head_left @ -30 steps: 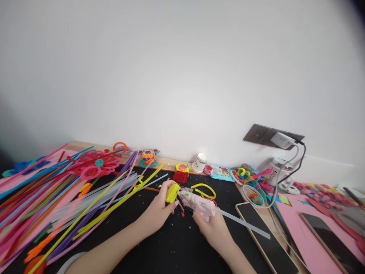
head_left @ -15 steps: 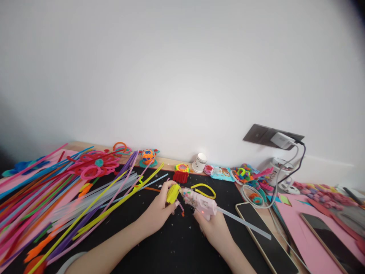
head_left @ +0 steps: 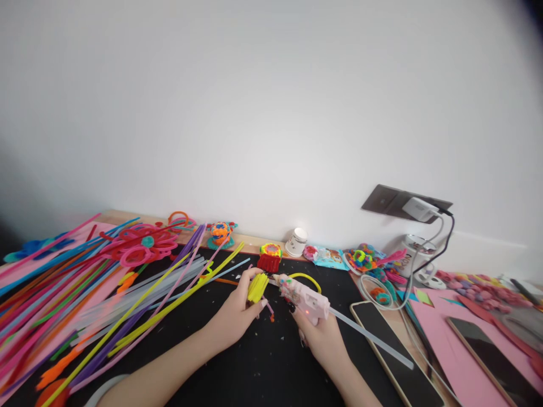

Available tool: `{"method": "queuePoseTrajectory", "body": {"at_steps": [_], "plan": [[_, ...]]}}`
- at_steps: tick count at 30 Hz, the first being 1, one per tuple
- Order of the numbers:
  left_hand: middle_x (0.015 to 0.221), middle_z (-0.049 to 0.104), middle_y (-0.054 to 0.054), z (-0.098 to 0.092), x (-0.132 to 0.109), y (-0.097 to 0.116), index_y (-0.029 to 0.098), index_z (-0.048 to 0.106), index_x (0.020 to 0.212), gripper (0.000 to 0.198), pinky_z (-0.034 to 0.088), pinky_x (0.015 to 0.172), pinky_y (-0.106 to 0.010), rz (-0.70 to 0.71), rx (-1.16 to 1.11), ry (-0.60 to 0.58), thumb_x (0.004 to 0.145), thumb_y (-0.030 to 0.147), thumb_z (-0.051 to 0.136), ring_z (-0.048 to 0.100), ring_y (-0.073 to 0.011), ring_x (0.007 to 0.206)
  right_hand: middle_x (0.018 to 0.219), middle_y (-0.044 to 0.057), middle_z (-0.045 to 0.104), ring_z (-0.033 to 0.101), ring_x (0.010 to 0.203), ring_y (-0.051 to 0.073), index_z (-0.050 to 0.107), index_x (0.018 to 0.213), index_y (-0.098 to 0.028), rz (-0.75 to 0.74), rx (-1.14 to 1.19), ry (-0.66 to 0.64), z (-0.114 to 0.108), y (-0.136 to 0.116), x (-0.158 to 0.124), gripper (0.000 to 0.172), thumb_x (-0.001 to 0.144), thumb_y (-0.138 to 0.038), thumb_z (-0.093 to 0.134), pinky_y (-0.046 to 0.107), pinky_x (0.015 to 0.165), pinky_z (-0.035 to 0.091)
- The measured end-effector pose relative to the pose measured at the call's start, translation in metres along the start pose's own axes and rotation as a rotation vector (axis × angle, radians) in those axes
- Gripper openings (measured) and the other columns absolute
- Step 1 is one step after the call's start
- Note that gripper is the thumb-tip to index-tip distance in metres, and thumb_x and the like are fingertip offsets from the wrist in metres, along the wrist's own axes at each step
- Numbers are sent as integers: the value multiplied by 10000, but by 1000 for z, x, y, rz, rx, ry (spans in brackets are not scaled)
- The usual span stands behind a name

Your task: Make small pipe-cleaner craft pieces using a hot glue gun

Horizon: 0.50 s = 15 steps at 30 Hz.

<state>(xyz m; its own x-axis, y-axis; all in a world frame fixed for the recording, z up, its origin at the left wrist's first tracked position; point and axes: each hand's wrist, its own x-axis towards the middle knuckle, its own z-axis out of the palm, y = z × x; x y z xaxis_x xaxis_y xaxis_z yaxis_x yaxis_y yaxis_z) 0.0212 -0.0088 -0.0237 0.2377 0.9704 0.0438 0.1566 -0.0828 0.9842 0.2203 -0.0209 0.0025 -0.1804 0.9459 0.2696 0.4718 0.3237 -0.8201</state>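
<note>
Left hand [head_left: 234, 311], lower centre of frame, pinches a yellow fuzzy bundle [head_left: 257, 288] between thumb and fingers. Right hand [head_left: 320, 336], right of centre, grips pink glue gun [head_left: 307, 299]; clear stick [head_left: 373, 338] juts toward lower right.

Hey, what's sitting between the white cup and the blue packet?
In the head view, a small round pink piece lies between the white cup and the blue packet.
</note>
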Motion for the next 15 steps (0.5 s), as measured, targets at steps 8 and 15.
{"method": "queuePoseTrajectory", "body": {"at_steps": [8, 15], "plan": [[1094, 555, -68, 2, 1, 3, 244, 298, 1307, 528, 476, 683, -296, -25, 24, 5, 833, 279, 527, 564, -151, 702, 622, 44, 671, 603, 530, 194, 713, 931, -147, 35, 0, 15, 0, 7, -5, 248, 802, -288, 554, 284, 508, 528], [1010, 606, -42, -1, 0, 9, 232, 397, 1220, 473, 455, 774, -297, 12, 144, 20, 782, 257, 574, 589, -205, 869, 680, 62, 703, 656, 662, 239, 688, 1062, -162, -22, -9, 90, -5, 4, -5, 313, 830, -307, 536, 311, 589, 552]]}}
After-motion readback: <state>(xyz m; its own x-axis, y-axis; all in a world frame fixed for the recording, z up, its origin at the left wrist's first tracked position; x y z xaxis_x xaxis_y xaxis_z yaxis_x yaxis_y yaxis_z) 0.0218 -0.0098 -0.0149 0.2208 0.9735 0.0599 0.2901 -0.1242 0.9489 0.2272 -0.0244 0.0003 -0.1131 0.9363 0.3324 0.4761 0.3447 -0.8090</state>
